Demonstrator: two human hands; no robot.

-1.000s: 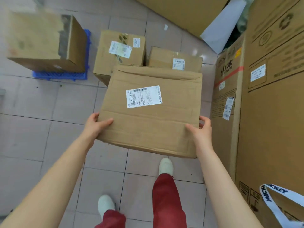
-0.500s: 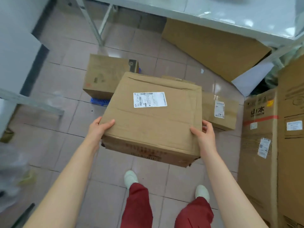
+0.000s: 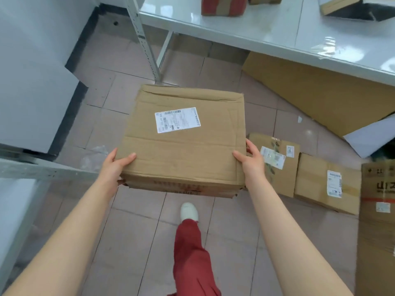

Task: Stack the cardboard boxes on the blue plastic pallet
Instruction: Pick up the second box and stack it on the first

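Observation:
I hold a large worn cardboard box [image 3: 183,150] with a white shipping label in front of me, above the tiled floor. My left hand [image 3: 116,165] grips its near left corner and my right hand [image 3: 249,161] grips its near right corner. Two smaller cardboard boxes lie on the floor to the right, one with a torn label [image 3: 280,165] and one with a white label [image 3: 324,182]. The blue pallet is out of view, hidden or outside the frame.
A white table [image 3: 267,33] stands ahead with parcels on it; a flat cardboard sheet [image 3: 320,92] leans under it. A tall printed carton [image 3: 378,221] stands at the right. A white cabinet [image 3: 27,82] and a metal shelf [image 3: 32,171] flank the left. My red-trousered leg [image 3: 190,251] steps forward.
I have turned left with the box still in both hands. The blue pallet and its box have slid out of view, and the floor boxes have shifted to my right.

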